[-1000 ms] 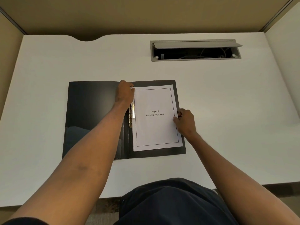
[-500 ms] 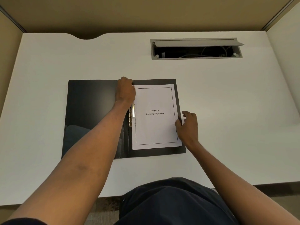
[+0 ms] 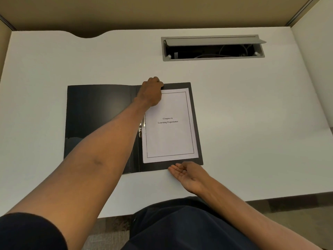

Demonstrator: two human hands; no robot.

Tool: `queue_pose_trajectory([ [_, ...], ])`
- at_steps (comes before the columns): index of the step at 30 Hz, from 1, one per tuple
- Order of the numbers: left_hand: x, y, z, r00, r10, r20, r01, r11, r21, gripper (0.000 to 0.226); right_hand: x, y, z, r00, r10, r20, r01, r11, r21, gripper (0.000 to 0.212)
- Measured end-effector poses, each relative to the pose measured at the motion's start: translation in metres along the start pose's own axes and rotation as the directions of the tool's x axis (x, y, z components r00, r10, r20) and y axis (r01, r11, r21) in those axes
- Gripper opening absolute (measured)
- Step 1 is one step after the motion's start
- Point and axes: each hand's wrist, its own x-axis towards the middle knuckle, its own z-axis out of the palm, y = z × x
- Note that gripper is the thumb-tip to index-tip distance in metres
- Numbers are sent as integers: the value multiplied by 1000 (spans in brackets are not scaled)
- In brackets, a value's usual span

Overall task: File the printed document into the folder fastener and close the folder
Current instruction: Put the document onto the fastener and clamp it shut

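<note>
A black folder lies open and flat on the white desk. The printed document, titled "Chapter 6 Learning Experience", rests on its right half. A metal fastener shows at the page's left edge, mostly hidden by my left forearm. My left hand presses with curled fingers on the page's top left corner. My right hand lies palm up at the folder's near right corner, fingers apart and against the cover's near edge, holding nothing.
A grey cable tray with its lid raised is set into the desk at the back right. A curved notch cuts the desk's far edge. Partition walls close in the sides. My dark-clothed lap is below the near edge.
My right hand left the page's right edge and moved down to the folder's near right corner, turning palm up. My left hand stayed on the top left corner.
</note>
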Motion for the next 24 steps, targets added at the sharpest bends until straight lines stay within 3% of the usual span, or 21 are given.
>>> queue_pose_trajectory([
  [11,-18,-3,2,998,-36,-42,34,998,-51,35,7,-5,7,999,-21,26,22,1000,-23,20],
  [13,-19,-4,2,998,-33,-58,30,998,-52,35,4,-5,4,999,-36,20,38,994,-100,22],
  [15,-20,-5,1,996,-30,-78,28,999,-37,35,-2,-5,-1,993,-118,2,114,946,-302,20],
  [17,-22,-8,-3,990,-64,-126,59,997,-44,33,-6,-12,-4,929,-370,15,313,762,-567,16],
  [20,-30,-20,-9,960,-195,-200,167,974,-151,30,-4,-46,4,656,-741,144,559,350,-751,12],
  [22,-36,-31,-11,935,-300,-191,241,929,-282,27,7,-79,16,487,-843,228,585,121,-802,21],
  [24,-42,-41,-9,909,-387,-158,300,867,-398,26,23,-105,28,428,-857,287,543,-10,-840,32],
])
